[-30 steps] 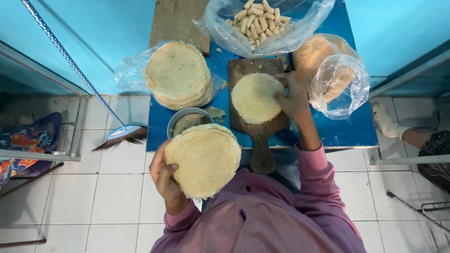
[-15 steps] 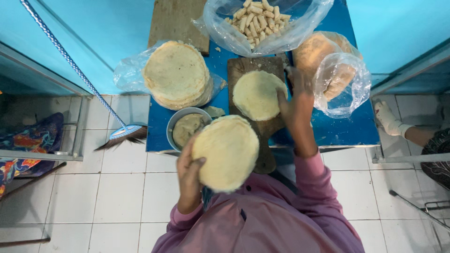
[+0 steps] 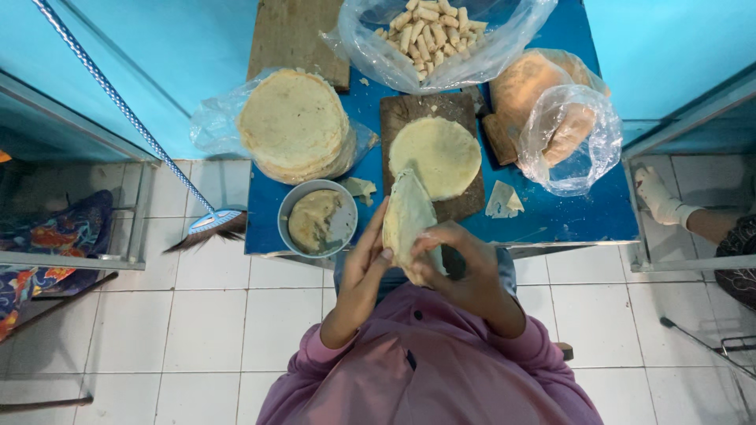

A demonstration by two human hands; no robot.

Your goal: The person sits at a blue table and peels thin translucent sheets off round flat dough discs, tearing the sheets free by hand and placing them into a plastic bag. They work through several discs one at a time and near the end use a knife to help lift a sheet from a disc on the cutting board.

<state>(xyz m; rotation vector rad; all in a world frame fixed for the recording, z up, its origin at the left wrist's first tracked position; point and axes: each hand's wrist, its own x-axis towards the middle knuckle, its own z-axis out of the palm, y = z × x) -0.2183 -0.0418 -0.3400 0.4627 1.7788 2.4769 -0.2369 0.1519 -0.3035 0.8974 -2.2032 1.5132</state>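
Both my hands hold one thin pale wrapper sheet (image 3: 408, 223) upright above the near edge of the blue table (image 3: 551, 216). My left hand (image 3: 365, 256) supports its left face, and my right hand (image 3: 457, 264) pinches its lower right edge. Just beyond it, a second round wrapper (image 3: 435, 156) lies flat on a dark wooden board (image 3: 469, 206). A grey bowl of beige paste (image 3: 316, 219) stands left of my left hand.
A stack of round wrappers (image 3: 294, 122) lies on plastic at the table's left. A clear bag of rolled sticks (image 3: 429, 27) sits at the back, a bag of brown sheets (image 3: 551, 110) to the right. A broom (image 3: 205, 224) leans at left. Another person's bandaged foot (image 3: 661, 201) is at right.
My right hand left the wrapper on the board and came back to the sheet in my left hand. That sheet turned from flat to edge-on between both hands.
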